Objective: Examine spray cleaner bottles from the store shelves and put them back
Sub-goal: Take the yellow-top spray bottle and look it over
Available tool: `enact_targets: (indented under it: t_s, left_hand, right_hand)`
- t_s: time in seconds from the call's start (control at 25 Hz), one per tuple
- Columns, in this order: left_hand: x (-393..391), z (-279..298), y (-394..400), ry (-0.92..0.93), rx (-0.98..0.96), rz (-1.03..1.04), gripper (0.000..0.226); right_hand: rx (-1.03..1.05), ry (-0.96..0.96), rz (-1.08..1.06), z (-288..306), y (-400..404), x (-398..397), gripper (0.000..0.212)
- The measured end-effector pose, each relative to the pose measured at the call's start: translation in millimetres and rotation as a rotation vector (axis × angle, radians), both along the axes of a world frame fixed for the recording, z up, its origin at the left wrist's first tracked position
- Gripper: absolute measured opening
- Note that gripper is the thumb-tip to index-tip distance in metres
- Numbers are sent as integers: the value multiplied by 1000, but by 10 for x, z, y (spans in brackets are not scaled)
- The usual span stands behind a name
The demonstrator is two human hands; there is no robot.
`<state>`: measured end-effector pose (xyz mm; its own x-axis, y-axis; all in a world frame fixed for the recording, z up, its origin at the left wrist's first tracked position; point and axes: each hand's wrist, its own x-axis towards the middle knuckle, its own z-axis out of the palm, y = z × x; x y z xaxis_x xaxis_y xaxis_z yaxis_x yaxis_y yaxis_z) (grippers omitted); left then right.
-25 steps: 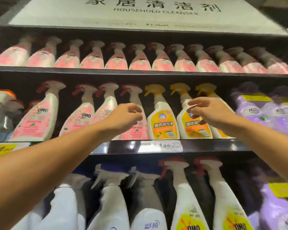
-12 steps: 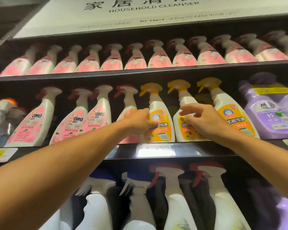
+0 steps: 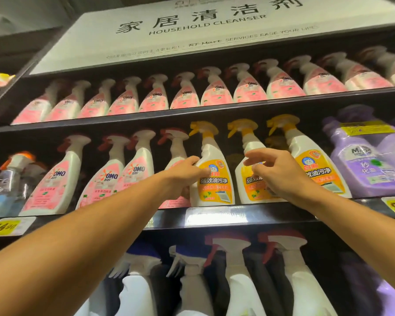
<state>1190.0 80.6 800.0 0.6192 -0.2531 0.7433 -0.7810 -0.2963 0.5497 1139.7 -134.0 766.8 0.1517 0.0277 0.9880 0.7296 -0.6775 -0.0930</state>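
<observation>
At the middle of the frame, on the middle shelf (image 3: 271, 214), stand three yellow-topped spray bottles. The left hand (image 3: 187, 173) grasps the leftmost bottle (image 3: 213, 181) at its side, thumb across the label. The right hand (image 3: 281, 173) curls its fingers around the second bottle (image 3: 249, 179). Pink bottles (image 3: 55, 179) stand to the left, purple bottles (image 3: 365, 165) to the right.

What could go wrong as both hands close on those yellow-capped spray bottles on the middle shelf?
1. The left hand holds the left yellow-capped bottle from the side only; the pink-label bottle stands close beside it and may tip.
2. The right hand is half-closed over the middle yellow-capped bottle; its grip looks loose, so the bottle might slip off the shelf edge.
</observation>
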Motion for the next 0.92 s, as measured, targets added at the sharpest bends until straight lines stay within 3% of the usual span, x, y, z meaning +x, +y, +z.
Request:
enact_targets:
  t_s: [0.36, 0.52, 0.68, 0.92]
  left_hand:
    - [-271, -29, 90, 58, -246, -144, 23]
    - [-580, -205, 213, 122, -240, -202, 26]
    - [-745, -655, 246, 123, -178, -233, 25]
    - [-845, -1570, 476, 222, -247, -405, 37]
  right_hand:
    - [41, 1, 46, -80, -67, -319, 30]
    - [107, 203, 169, -163, 153, -394, 18]
    - [204, 486, 451, -394, 502, -442, 28]
    - [212, 465, 508, -1174, 774, -536, 22]
